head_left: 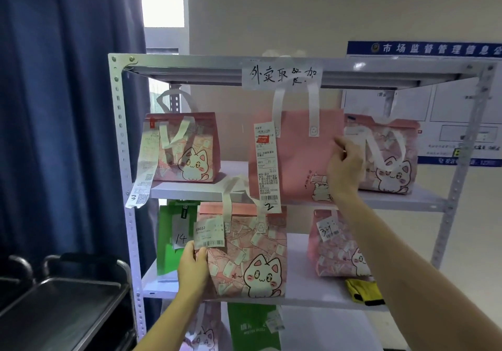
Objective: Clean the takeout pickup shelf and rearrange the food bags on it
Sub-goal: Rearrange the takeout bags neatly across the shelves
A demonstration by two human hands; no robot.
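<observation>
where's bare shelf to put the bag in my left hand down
Middle shelf: bare white between that cat bag in your left hand and the bag marked 327. The right front corner holds a yellow cloth; the green bag crowds the left.

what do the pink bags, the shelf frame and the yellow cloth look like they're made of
Pink bag: likely matte non-woven fabric; soft flat strap handles, no gloss. Shelf frame: painted metal, judging by the punched holes and bolts, light grey-white, slight sheen. Yellow cloth: soft woven or microfibre textile with a black edge; too blurred to tell which.
</observation>
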